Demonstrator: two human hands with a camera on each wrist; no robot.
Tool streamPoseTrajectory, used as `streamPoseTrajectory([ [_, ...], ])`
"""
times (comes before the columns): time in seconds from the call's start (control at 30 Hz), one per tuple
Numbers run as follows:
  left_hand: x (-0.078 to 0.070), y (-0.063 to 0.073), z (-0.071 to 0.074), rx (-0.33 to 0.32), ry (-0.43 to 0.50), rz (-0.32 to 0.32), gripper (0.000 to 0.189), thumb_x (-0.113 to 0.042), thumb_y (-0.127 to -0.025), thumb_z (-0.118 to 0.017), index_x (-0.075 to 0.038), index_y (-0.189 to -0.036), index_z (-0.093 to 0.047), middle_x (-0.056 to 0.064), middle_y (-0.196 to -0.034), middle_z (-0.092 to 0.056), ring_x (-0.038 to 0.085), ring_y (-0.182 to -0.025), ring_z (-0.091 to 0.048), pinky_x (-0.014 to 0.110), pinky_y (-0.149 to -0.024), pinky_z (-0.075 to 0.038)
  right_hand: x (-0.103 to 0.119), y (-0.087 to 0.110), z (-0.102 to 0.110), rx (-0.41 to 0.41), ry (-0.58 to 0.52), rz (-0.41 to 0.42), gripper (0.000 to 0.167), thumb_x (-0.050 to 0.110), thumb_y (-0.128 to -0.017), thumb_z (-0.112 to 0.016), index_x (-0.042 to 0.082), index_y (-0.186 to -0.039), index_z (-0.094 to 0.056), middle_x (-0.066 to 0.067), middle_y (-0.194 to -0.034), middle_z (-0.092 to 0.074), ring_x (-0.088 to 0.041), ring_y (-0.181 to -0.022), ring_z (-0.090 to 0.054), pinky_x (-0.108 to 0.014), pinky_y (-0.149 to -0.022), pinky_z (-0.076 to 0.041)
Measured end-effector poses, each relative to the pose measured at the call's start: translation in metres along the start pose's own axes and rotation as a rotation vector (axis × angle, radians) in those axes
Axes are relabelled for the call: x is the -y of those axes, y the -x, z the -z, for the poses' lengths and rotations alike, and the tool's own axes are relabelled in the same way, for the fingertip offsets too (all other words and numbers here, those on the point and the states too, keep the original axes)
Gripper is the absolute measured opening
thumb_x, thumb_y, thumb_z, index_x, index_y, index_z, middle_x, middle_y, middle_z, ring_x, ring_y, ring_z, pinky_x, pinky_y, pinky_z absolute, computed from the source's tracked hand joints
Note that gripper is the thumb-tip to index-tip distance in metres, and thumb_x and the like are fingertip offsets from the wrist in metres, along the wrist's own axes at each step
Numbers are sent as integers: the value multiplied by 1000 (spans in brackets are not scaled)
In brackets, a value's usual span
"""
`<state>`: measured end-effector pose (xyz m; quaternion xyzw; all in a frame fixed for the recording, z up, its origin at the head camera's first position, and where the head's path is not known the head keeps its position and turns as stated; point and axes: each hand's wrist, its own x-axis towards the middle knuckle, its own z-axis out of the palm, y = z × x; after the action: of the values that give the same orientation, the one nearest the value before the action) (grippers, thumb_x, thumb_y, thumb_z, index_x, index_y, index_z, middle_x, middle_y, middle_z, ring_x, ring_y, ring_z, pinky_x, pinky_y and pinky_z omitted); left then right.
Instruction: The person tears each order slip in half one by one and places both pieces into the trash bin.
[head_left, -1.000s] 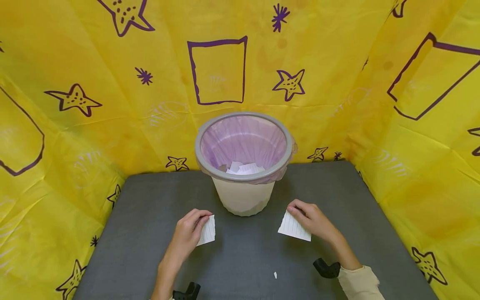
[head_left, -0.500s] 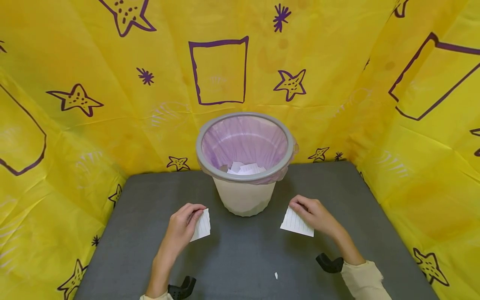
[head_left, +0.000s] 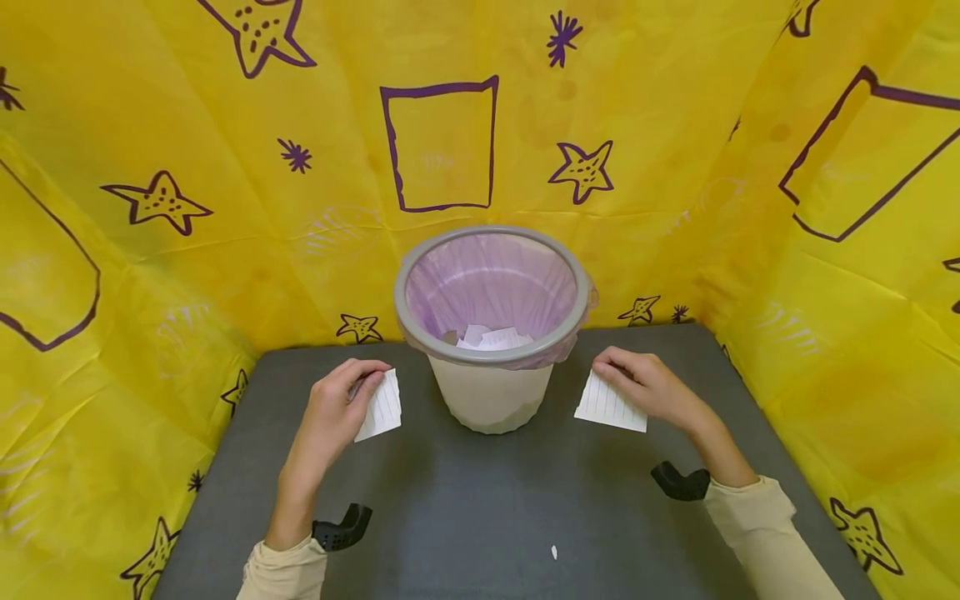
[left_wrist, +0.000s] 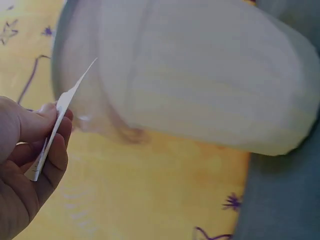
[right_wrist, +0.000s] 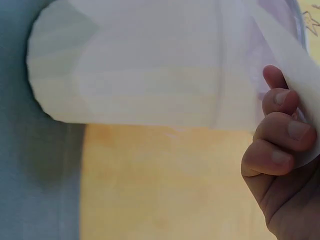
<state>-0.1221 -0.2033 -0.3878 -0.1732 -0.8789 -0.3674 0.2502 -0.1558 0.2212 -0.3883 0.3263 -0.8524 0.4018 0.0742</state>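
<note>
On the left of the head view, my left hand pinches a torn piece of lined paper between thumb and fingers; the left wrist view shows that paper edge-on. My right hand grips another lined paper piece, also raised over the table. In the right wrist view the right hand's fingers curl against its paper. Between the two hands stands a cream trash can with a grey rim and a purple liner bag. Paper scraps lie inside it.
A tiny white paper scrap lies on the dark grey table near the front. Yellow cloth with purple star drawings walls in the back and both sides. Black wrist mounts show at both wrists.
Both hands have moved up toward the trash can's height and outward, away from each other, each still holding its paper piece. The trash can and table scrap have stayed put.
</note>
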Motion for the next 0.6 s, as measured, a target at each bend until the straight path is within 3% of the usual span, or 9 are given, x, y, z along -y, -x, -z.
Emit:
streamPoseTrajectory([
  [0.33, -22, -37, 21, 28, -13, -81, 12, -1, -88, -68, -3, -99, -72, 7, -93, -70, 14, -79, -58, 10, -72, -41, 16, -25, 28, 21, 61, -10, 10, 6, -95, -59, 13, -93, -65, 4, -76, -60, -2, -61, -50, -21, -52, -45],
  [0.6, -32, -51, 25, 61, -17, -109, 11, -3, -89, -67, -3, -98, -72, 7, -90, -70, 13, -77, -57, 13, -71, -42, 22, -39, 37, 53, 43, 18, 11, 4, -95, -59, 12, -90, -64, 5, -71, -57, -1, -58, -49, -21, -51, -44],
])
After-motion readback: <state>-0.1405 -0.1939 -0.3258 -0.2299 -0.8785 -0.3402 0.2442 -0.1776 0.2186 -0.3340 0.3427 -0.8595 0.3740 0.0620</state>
